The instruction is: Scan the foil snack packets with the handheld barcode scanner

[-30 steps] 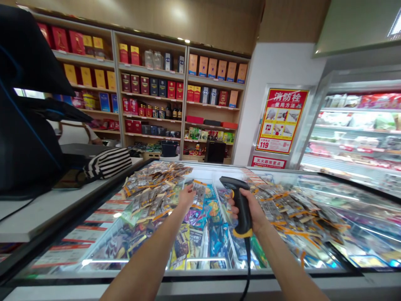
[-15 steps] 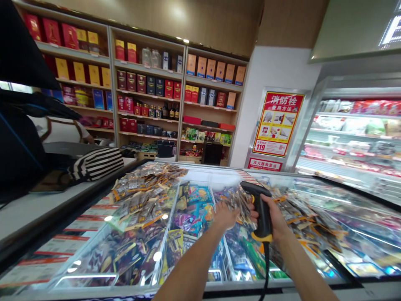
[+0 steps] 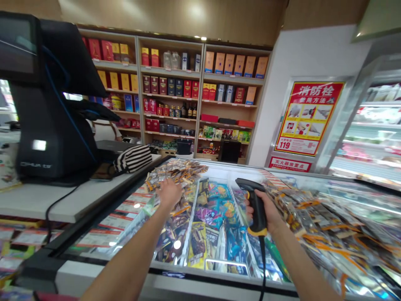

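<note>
My right hand (image 3: 265,211) is closed round the grip of a black and yellow handheld barcode scanner (image 3: 257,209), held upright above the glass top. Its cable hangs down towards me. My left hand (image 3: 169,193) reaches forward to the left pile of small clear snack packets (image 3: 175,169) with orange edges. Its fingers look apart at the near side of this pile, with nothing visible in them; their tips are partly blurred. A second pile of similar packets (image 3: 319,221) lies on the glass to the right of the scanner.
Under the glass, the chest freezer (image 3: 219,161) holds colourful bagged goods in wire-divided sections. To the left, a black till (image 3: 56,108) and a striped cloth item (image 3: 134,159) stand on a white counter (image 3: 62,202). Shelves with boxes (image 3: 171,88) line the back wall.
My left hand has moved left from the packets beside the scanner to the left pile. The bunch of packets near the scanner no longer shows there. The view has turned left.
</note>
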Demonstrator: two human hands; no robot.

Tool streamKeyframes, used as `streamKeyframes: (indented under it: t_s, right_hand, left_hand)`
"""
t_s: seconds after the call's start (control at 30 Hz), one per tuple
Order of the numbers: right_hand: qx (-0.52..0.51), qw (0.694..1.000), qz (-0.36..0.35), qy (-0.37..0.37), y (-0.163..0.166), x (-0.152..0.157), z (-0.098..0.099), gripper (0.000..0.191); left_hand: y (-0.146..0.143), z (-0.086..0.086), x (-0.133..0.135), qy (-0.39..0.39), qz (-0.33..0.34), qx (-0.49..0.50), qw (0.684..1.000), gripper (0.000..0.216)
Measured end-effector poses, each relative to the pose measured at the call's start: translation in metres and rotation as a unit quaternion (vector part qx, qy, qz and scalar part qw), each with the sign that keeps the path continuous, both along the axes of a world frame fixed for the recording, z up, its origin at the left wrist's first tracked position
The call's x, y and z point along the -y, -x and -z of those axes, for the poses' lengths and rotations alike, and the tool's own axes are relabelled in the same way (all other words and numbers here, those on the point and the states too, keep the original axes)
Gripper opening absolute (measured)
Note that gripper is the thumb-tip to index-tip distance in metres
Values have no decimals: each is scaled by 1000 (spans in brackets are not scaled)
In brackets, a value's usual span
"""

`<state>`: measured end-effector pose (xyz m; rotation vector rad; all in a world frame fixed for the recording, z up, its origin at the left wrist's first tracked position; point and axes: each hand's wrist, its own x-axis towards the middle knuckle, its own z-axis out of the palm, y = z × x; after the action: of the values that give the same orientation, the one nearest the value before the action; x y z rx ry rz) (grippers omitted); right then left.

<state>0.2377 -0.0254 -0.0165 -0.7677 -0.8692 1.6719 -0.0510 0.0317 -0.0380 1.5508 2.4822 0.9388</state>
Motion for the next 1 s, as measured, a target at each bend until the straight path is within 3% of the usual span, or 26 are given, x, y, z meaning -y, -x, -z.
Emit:
streamKeyframes:
  t_s: [0.1,0.23,0.47,0.7,1.0]
  right_hand:
    - [-6,1000,-8,12,16,2,-2,19]
    - [-6,1000,-16,15,28,5,-5,19]
    - [6,1000,-18,17,29,8,-2,20]
    - [6,999,-46,4,31,17,-8,24]
    - [-2,998,-59,8,30,24,-15,29]
  left_hand:
    - [37,7,11,49,-61,26,997,41]
    - [47,21,13,72,-65,70,993,34]
    - [36,16,2,-70,-53,145,986,34]
    - [-8,8,-12,-182,89,217,955,30]
    - [-73,18,-27,-175,207,239,932,28]
